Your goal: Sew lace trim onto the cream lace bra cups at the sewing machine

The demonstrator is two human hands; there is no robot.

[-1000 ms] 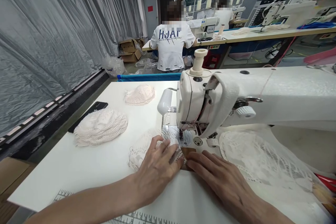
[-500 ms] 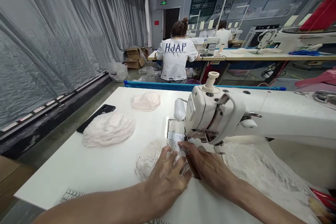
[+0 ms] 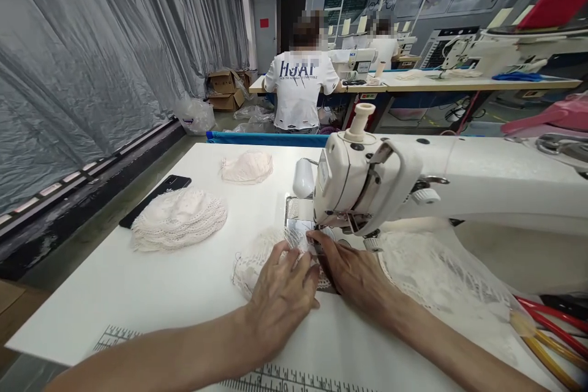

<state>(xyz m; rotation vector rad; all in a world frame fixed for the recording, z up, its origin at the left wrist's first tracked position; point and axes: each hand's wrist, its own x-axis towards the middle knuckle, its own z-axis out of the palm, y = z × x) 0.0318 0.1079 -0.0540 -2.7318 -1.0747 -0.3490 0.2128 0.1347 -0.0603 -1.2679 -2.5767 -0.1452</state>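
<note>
A white sewing machine [image 3: 349, 184] stands in front of me, its needle area partly hidden by its head and my fingers. A piece of off-white lace [image 3: 250, 263] lies bunched at the needle plate, with a loose thread at its left edge. My left hand [image 3: 285, 288] bends its fingers down onto this lace, left of the needle. Close beside the needle, my right hand [image 3: 356, 269] has its fingers together on the lace edge, the index fingertip by the presser foot. The undersides of both hands are hidden.
A stack of lace cups [image 3: 179, 220] partly covers a black phone [image 3: 172, 184]. One pale cup [image 3: 248, 167] lies farther back. More lace [image 3: 441, 288] is heaped under the machine arm, near red- and yellow-handled tools [image 3: 551, 324]. Ruler markings [image 3: 294, 380] run along the front. A person [image 3: 301, 89] sits ahead.
The view has shifted slightly, showing more of the front ruler and the coloured handles. Both hands stay on the lace at the needle; my left fingers have drawn a little closer together.
</note>
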